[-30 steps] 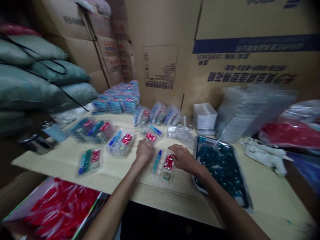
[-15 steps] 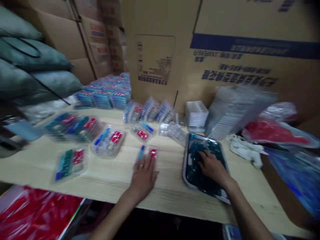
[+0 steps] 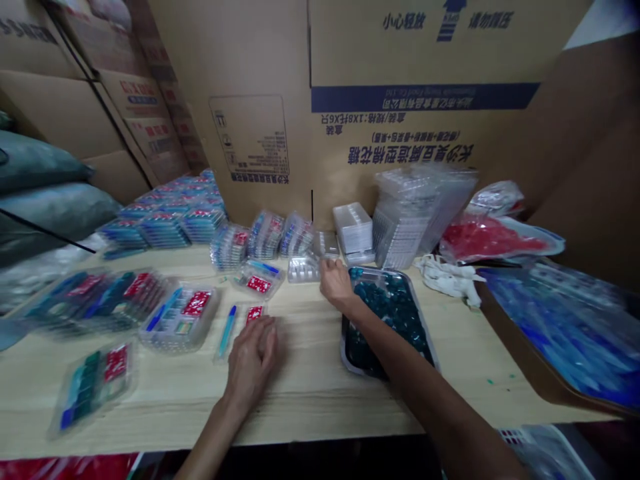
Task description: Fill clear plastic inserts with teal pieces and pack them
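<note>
My left hand (image 3: 251,357) lies loosely bent over the lower right part of a clear compartment case (image 3: 235,330). A light blue pen with a dark blue cap (image 3: 227,331) and a red packet with white marks (image 3: 254,313) lie in that case; the hand hides its near corner. Beyond the upper left of the green tray, my right hand (image 3: 337,285) has its fingers closed on a small clear plastic tray (image 3: 304,269), partly hidden by the hand. Beneath my right forearm, a tray (image 3: 349,360) holds glossy dark green pieces (image 3: 387,303).
Filled clear cases (image 3: 180,320) stand stacked at left, others (image 3: 270,233) lean in rows behind. Empty clear trays (image 3: 400,230) are stacked at the cardboard box (image 3: 250,80). White gloves (image 3: 450,279), a red-filled bag (image 3: 493,237) and a carton of blue bags (image 3: 565,333) sit at right.
My right hand has left the green pieces and moved up and left to the small clear tray. My left hand has drawn back slightly, showing more of the pen. The view has shifted right.
</note>
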The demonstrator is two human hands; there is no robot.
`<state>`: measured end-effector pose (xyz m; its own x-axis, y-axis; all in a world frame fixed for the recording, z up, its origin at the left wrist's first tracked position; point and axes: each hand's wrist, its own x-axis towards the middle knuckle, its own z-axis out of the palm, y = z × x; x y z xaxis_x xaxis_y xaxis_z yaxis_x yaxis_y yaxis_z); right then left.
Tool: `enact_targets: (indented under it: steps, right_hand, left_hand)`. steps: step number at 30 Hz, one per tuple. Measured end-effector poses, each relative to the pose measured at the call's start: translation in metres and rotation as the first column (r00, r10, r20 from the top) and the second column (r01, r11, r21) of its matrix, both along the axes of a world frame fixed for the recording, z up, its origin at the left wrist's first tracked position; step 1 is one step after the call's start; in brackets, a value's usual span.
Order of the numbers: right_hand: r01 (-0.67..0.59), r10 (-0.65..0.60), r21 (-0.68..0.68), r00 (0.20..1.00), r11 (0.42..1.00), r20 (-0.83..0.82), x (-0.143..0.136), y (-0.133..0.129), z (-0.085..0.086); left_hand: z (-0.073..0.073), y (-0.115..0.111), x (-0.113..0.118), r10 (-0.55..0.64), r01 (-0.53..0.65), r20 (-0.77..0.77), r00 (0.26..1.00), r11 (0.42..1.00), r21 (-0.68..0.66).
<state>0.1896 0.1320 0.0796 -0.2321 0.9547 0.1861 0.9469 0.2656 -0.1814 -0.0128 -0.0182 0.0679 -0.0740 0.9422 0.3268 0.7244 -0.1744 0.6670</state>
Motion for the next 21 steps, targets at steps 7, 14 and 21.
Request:
enact_targets:
  steps: [7,14,21]
  right_hand:
    - [-0.267,0.269,0.043,0.960,0.963,-0.081,-0.028,-0.078,0.022]
    - [-0.314,0.140,-0.195,0.787,0.929,-0.601,-0.012,-0.122,-0.006]
    - [-0.537,0.009,-0.116,0.225,0.835,-0.974,-0.028,-0.132,-0.009]
  left_hand:
    - [0.007,0.049,0.062,0.089,0.023,0.841,0.533,0.993,-0.120]
    - [0.008,0.026,0.057,0.127,0.240,0.912,0.389,0.942,-0.234]
    - [0.019,-0.003,0.064,0.231,0.299,0.969,0.091,0.921,-0.248]
